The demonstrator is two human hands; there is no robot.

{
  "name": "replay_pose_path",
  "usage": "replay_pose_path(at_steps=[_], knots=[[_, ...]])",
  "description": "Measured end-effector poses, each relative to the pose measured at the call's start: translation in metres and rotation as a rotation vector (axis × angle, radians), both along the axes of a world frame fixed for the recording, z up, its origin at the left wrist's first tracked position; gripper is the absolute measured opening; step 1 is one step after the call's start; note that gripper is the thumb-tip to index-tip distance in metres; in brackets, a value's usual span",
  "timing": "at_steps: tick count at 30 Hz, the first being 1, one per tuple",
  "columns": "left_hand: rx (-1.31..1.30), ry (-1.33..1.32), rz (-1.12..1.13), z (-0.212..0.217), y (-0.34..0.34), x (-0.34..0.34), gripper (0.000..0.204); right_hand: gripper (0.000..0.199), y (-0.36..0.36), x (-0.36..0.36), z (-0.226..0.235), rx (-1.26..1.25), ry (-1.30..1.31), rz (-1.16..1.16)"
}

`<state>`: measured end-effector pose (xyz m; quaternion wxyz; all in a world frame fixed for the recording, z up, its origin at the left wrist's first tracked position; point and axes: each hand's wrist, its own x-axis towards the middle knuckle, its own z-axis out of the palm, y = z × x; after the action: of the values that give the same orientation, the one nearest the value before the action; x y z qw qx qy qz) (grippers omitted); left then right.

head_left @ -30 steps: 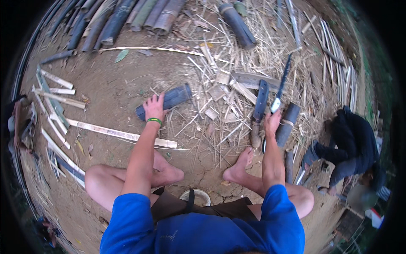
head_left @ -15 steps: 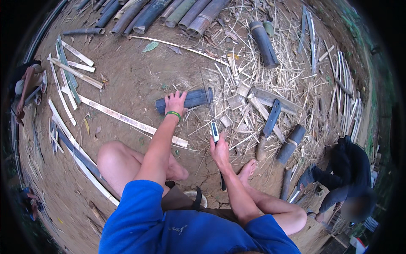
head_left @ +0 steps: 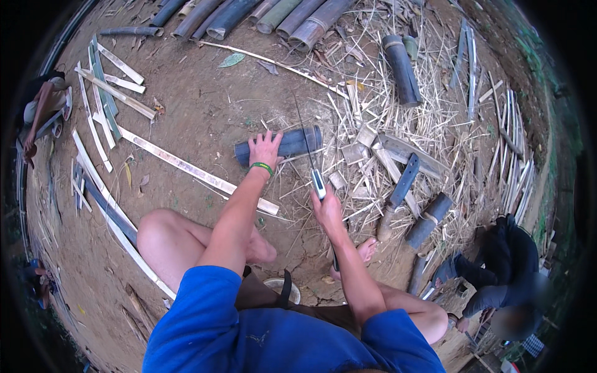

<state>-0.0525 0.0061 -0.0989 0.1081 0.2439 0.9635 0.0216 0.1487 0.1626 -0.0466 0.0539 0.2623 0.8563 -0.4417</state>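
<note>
Two bare hands: both at one dark bamboo tube (head_left: 305,142), which lies on the bare earth in front of the person.
Left hand (head_left: 265,150): planted on top of the tube, left of its middle, fingers spread across the curve, green band (head_left: 262,167) at the wrist.
Right hand (head_left: 328,208): on the near side of the tube, fingers curled round the white-and-dark handle of a saw (head_left: 318,184).
Blade (head_left: 304,133): thin, pointing away, passing across the tube close to its right end; whether steel meets bamboo, cannot tell.
Splinters (head_left: 435,124): a pale, thick scatter, all out to the tube's right.
Knife (head_left: 401,186): wooden-handled, right of the tube and nearer the person, a short banded section (head_left: 429,221) just beside it.
Long pale strip (head_left: 186,165): slanting in from the tube's left, its end on the near side.
Poles (head_left: 317,25): lined up well beyond the tube.
Co-worker (head_left: 522,248): dark clothes, bent low, far to the tube's right.
</note>
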Motion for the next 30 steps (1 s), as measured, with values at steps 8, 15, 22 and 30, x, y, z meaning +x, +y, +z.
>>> replay_pose_path(at_steps=[8,15,22,30], knots=[[0.007,-0.025,-0.065,-0.001,-0.013,-0.008,0.091,0.036,0.004,-0.008,0.011,0.060,-0.086,0.045],[0.019,-0.162,0.079,0.013,0.004,-0.014,0.092,0.039,0.004,-0.034,-0.004,0.044,-0.069,-0.013],[0.007,-0.115,0.023,0.015,0.015,-0.009,0.093,0.036,0.006,-0.058,-0.011,0.051,-0.020,-0.057],[0.049,-0.143,0.016,0.013,-0.001,-0.014,0.092,0.032,0.004,0.004,-0.003,0.080,0.014,0.035]])
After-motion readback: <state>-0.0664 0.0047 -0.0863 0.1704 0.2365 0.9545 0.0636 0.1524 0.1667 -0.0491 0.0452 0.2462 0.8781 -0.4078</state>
